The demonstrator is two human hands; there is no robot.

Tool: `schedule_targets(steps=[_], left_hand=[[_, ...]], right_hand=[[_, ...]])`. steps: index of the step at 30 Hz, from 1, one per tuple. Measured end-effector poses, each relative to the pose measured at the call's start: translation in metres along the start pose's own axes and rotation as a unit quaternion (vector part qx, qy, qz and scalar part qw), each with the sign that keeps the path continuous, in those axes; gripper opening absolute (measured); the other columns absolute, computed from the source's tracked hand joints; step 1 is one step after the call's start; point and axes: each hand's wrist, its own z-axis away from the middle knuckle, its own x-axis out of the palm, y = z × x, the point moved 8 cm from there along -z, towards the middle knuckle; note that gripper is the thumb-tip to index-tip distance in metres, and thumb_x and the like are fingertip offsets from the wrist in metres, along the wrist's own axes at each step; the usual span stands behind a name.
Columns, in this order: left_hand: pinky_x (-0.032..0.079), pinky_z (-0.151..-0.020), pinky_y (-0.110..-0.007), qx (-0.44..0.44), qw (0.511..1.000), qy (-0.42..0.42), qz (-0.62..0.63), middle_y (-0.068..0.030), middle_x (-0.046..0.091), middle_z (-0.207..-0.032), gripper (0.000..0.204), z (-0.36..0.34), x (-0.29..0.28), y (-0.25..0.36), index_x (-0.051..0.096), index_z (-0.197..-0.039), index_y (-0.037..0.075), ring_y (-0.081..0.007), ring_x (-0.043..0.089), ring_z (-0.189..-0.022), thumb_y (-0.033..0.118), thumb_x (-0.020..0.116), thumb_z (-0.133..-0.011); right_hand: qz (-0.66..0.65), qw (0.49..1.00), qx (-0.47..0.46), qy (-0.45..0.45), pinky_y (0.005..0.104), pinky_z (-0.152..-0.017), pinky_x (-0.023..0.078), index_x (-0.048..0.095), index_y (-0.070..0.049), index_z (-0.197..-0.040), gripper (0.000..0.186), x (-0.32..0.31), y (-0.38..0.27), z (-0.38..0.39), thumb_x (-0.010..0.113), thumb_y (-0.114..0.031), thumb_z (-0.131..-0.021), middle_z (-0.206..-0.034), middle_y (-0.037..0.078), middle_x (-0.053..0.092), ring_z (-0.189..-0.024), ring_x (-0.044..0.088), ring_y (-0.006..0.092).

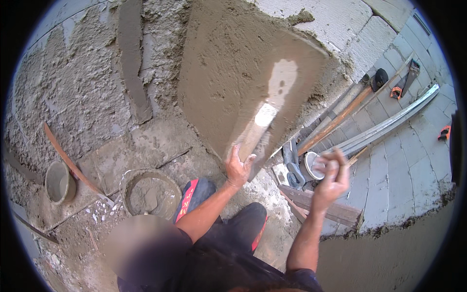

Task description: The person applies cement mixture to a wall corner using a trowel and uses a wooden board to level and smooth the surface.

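Observation:
My left hand (238, 167) is closed on the lower end of a long pale straightedge board (252, 139), which slants up and right across a patch of wet grey-brown render (219, 63). The board's outline is blurred, with a bright white patch along it. My right hand (331, 177) is raised to the right of the board, its fingers curled and smeared by motion; whether anything is in them I cannot tell. Below and left of the board sits a round tub of mortar (127, 192).
A smaller bucket (68, 192) and curved-looking wooden strip (61, 146) are at left. At right lie metal profiles (389, 119), wooden poles (331, 124), an orange-handled saw (411, 78), a white pail (311, 165) and planks (331, 211). Rough rendered wall (78, 68) fills the upper left.

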Motion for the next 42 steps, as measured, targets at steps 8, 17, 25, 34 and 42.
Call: schedule_targets(steps=[8, 17, 25, 34, 42], left_hand=[[0.052, -0.082, -0.047, 0.023, 0.998, -0.029, -0.054, -0.0255, 0.062, -0.108, 0.063, -0.024, 0.054, -0.034, 0.055, -0.12, -0.002, -0.0439, 0.063, -0.097, 0.05, 0.07, -0.086], [0.057, -0.066, -0.044, 0.001, 0.997, -0.021, -0.071, -0.0222, 0.069, -0.087, 0.043, -0.187, 0.04, 0.03, 0.049, -0.118, 0.001, -0.0355, 0.071, -0.077, 0.035, 0.063, -0.096], [0.052, -0.051, -0.035, -0.066, 0.998, 0.019, 0.007, -0.0114, 0.066, -0.069, 0.043, -0.152, 0.016, -0.071, 0.055, -0.106, -0.003, -0.0165, 0.064, -0.056, 0.039, 0.06, -0.098], [0.057, -0.077, -0.046, 0.032, 0.999, 0.019, 0.021, -0.0308, 0.066, -0.102, 0.063, -0.194, 0.056, 0.065, 0.028, -0.145, -0.002, -0.0405, 0.071, -0.087, 0.029, 0.056, -0.099], [0.052, -0.042, -0.03, -0.109, 0.992, 0.061, -0.006, -0.0103, 0.063, -0.077, 0.051, -0.244, 0.013, -0.058, 0.03, -0.14, 0.005, -0.0159, 0.06, -0.052, 0.032, 0.051, -0.102]], right_hand=[[0.064, 0.967, -0.2, 0.144, 0.0369, -0.09, 0.051, 0.053, 0.003, -0.13, 0.036, -0.018, -0.033, -0.127, 0.044, -0.021, -0.106, -0.122, 0.013, 0.058, -0.113, 0.056, 0.0206], [0.102, 0.912, -0.378, 0.124, 0.0424, -0.113, 0.031, 0.04, 0.005, -0.142, 0.05, 0.047, -0.024, -0.188, 0.038, -0.031, -0.107, -0.144, 0.017, 0.043, -0.135, 0.04, 0.0278], [0.144, 0.887, -0.408, 0.158, 0.0476, -0.113, 0.028, 0.051, 0.009, -0.098, 0.042, 0.062, -0.014, -0.177, 0.038, -0.029, -0.108, -0.145, 0.028, 0.042, -0.132, 0.043, 0.0363], [0.175, 0.88, -0.413, 0.156, 0.042, -0.113, 0.03, 0.044, 0.005, -0.136, 0.049, 0.059, -0.018, -0.178, 0.034, -0.033, -0.107, -0.144, 0.02, 0.045, -0.132, 0.043, 0.0305], [0.099, 0.909, -0.376, 0.151, 0.0403, -0.114, 0.029, 0.041, 0.007, -0.141, 0.059, 0.066, -0.021, -0.182, 0.028, -0.04, -0.108, -0.142, 0.019, 0.046, -0.132, 0.043, 0.0285]])
